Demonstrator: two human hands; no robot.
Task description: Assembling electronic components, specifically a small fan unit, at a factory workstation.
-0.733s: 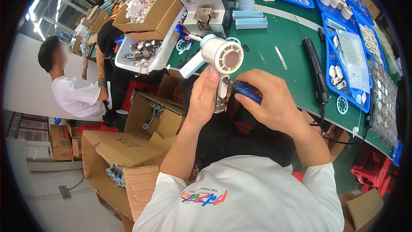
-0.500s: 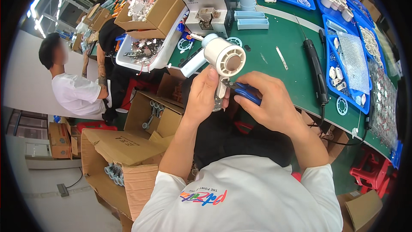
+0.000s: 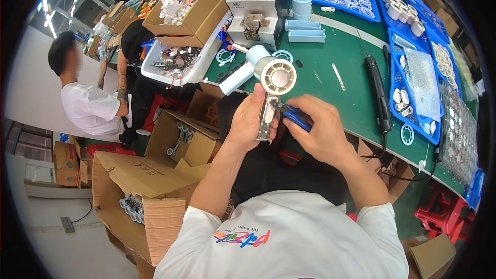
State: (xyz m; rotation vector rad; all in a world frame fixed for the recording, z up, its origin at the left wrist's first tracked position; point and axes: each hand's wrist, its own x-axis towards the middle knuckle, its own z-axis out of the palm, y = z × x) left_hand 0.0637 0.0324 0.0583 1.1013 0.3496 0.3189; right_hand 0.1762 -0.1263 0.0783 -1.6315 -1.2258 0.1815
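Observation:
My left hand (image 3: 245, 120) is wrapped round the handle of a small hair-dryer-shaped device (image 3: 279, 76). Its round, slotted cream end faces up, and a light-blue section lies behind it. The handle's inner parts (image 3: 267, 113) are exposed, with a metallic piece at the lower end. My right hand (image 3: 324, 128) grips blue-handled nippers (image 3: 296, 117). Their dark jaws touch or nearly touch the handle just below the round head; whether they close on anything is too small to tell. A light-blue shell piece (image 3: 236, 78) lies beyond my left hand at the table edge.
A black electric screwdriver (image 3: 378, 90) lies right on the green table (image 3: 320, 62). Blue trays (image 3: 380, 14) of parts stand behind and right. Beyond my hands is a grey machine (image 3: 256, 13); left are a white bin (image 3: 199, 72), cardboard boxes (image 3: 139, 173) and a seated person (image 3: 90, 98).
The device has tilted, so its round end faces me more squarely and sits slightly lower. Both hands keep their holds, with the nippers still at the handle. The whole view has shifted slightly.

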